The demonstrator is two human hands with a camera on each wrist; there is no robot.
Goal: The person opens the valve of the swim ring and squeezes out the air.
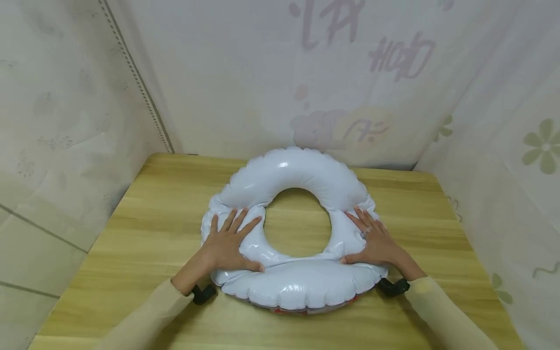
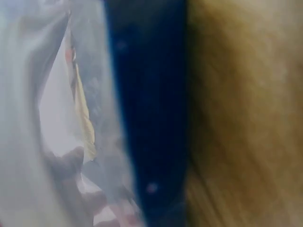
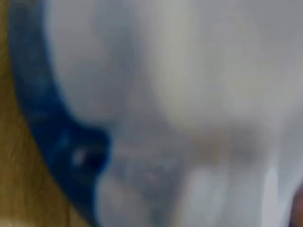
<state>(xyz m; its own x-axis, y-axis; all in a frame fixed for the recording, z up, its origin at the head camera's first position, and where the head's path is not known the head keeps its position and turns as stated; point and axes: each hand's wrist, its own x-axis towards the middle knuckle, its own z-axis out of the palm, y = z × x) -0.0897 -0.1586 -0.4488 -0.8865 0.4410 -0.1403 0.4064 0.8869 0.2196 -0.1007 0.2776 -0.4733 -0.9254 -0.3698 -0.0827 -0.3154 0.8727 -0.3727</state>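
Observation:
A white inflatable swim ring (image 1: 297,279) lies flat on the wooden table (image 1: 148,253) in the head view. Spread fingers of my left hand (image 1: 225,248) press down on the ring's left side and dent it. Opposite it, my right hand (image 1: 377,245) presses the right side, its fingers also spread. Creases run across the ring beside both palms, while the front and back parts bulge. Red and grey print peeks out under the front edge. A dark blue band of the ring (image 2: 149,109) fills the left wrist view's middle. The right wrist view shows the blurred ring (image 3: 142,156) up close.
Pale printed cloth (image 1: 245,73) hangs behind the table and at both sides. A dark wrist-camera mount (image 1: 204,294) sits by the left wrist, and a similar mount (image 1: 393,288) is by the right. Wood shows through the ring's round hole.

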